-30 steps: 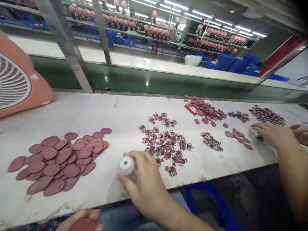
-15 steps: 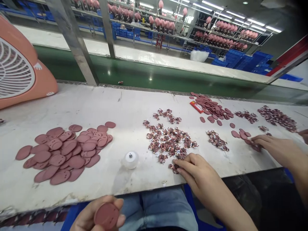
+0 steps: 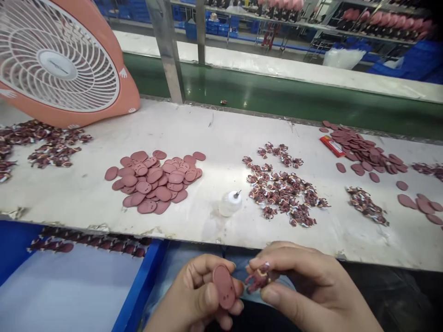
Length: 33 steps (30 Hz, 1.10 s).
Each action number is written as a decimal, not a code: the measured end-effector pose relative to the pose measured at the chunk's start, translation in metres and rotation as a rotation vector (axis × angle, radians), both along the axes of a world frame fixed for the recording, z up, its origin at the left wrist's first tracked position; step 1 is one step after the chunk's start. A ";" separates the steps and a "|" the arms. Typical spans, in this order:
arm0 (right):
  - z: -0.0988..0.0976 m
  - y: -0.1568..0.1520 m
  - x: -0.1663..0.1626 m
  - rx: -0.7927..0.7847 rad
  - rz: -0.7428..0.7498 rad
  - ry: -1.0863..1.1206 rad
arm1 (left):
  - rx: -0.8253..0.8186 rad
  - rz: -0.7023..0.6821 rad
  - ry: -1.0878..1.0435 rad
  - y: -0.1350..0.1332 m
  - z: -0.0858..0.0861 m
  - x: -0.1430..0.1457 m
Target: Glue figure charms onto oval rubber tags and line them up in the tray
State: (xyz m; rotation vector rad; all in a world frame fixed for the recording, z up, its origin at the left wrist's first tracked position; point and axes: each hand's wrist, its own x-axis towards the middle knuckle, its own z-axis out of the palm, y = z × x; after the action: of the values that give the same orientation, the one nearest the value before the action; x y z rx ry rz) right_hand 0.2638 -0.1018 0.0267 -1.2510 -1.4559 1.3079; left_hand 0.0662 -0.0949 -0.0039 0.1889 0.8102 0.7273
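My left hand is closed on a maroon oval pad, held up in front of my lap below the table edge. Right beside it, my right hand pinches a small dark red and white piece, almost touching the pad. On the white table lie a heap of the same oval pads and a scatter of the small pieces. Between the two heaps stands a small white glue bottle with a needle tip.
An orange fan stands at the back left. More small pieces lie under it. To the right are another pad heap, a red box and small piles. A blue bin with finished pads sits below left. A green conveyor runs behind.
My right hand has left the table with a small piece and come down beside my left hand and its pad. The view has swung left and down. The other person's hand is out of view.
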 end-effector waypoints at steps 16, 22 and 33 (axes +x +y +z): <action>0.012 0.016 -0.016 0.121 0.241 -0.236 | 0.020 -0.023 -0.052 -0.002 -0.005 -0.007; 0.017 0.025 -0.017 0.242 0.331 -0.310 | 0.012 -0.053 -0.055 -0.003 -0.010 -0.007; 0.024 0.031 -0.019 0.086 0.354 -0.264 | -0.011 0.012 -0.084 -0.007 -0.015 -0.008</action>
State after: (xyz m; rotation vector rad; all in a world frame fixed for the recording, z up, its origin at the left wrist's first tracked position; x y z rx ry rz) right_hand 0.2451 -0.0710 0.0502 -1.1782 -1.9709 1.3236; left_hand 0.0585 -0.1015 -0.0185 0.1426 0.7355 0.7375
